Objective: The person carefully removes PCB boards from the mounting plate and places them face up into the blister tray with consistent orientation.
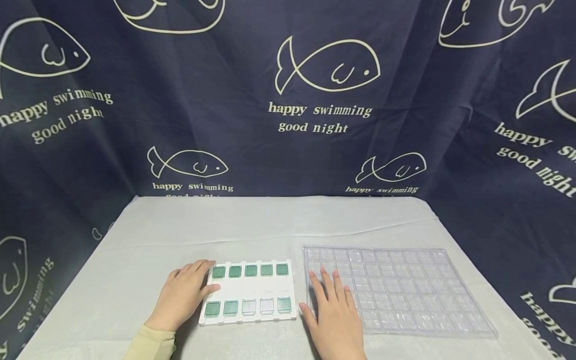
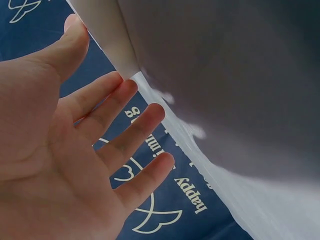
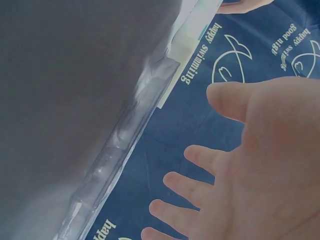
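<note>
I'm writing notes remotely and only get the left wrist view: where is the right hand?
Observer: The right hand reaches over the left part of a clear compartmented tray.
Operator: What is on the white panel by the left hand?
Observer: Two rows of five gridded squares.
Operator: All green?
Observer: No: in the nearer row, the third square and fourth square from the left look pale.

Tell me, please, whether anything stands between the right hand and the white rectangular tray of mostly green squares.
Nothing visible does: only a strip of pale tablecloth separates the right hand from the white rectangular tray. The clear plastic compartment tray, partly hidden by that hand, lies outside the gap.
</note>
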A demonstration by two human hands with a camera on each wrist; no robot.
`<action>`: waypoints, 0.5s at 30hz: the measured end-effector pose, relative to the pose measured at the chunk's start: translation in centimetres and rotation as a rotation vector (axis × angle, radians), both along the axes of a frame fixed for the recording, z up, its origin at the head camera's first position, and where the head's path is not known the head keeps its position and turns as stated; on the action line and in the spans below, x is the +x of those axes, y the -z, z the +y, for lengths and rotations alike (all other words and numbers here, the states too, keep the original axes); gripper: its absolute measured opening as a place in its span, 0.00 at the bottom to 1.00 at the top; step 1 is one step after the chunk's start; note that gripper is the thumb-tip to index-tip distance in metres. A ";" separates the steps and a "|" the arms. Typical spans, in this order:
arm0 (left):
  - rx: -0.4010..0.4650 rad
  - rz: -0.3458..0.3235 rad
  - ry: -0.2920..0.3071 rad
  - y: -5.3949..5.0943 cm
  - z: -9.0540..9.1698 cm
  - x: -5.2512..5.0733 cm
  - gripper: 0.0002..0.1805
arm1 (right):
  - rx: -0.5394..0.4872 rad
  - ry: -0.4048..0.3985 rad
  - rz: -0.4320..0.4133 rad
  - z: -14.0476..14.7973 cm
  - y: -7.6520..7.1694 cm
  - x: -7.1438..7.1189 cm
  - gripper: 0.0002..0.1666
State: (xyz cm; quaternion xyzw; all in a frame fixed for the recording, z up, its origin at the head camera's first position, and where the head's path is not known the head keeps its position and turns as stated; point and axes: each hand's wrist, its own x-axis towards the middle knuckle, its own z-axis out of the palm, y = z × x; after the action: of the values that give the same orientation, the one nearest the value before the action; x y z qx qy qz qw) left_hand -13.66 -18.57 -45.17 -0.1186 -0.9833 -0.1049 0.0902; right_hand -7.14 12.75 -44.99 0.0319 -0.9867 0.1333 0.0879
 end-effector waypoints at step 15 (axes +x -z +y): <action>0.024 -0.028 -0.005 0.1 0.0 0.1 0.32 | 0.011 -0.046 -0.010 -0.2 -0.1 0.1 0.37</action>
State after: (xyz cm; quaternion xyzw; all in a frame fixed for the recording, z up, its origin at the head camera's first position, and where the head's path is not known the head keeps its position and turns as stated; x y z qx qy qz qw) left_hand -13.53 -18.56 -45.24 -0.1136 -0.9833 -0.1183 0.0782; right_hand -7.06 12.57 -44.88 0.0545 -0.9868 0.1299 0.0799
